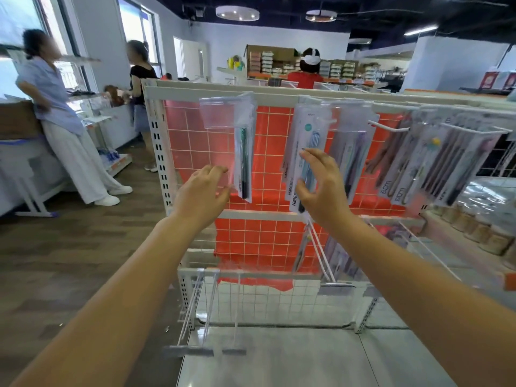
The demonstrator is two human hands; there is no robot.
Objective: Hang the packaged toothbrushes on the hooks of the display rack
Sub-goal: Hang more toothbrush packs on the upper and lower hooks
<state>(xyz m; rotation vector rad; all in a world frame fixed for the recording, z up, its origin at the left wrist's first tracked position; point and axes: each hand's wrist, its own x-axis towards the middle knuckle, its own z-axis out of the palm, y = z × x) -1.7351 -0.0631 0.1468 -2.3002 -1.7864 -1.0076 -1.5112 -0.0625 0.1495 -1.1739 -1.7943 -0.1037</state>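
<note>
Your forearms: both reach up from the bottom corners of the frame toward the centre.
Your left hand (202, 191): centre-left, fingers loosely spread and grasping nothing, fingertips just beside the lower edge of the green toothbrush pack (243, 152); whether they touch it cannot be told.
Your right hand (321, 188): centre, fingers spread and relaxed, thumb and fingertips at the front of the blue toothbrush pack (305, 163); not curled round it.
Green toothbrush pack: hangs on a hook at upper centre-left, behind a clear label tag (216, 111).
Blue toothbrush pack: front of a bunch hanging from a hook at upper centre.
Other toothbrush packs (424, 163): rows hanging on hooks at the right of the frame.
Display rack (159, 152): white frame with wire grid over an orange backing, centre.
Empty hooks (206, 311): white wire prongs at lower centre-left, on the lower rail.
Bystanders: two people (55, 113) at upper left beside a counter; one in red (305, 76) at upper centre.
Floor (55, 261): wood-look planks at left.
</note>
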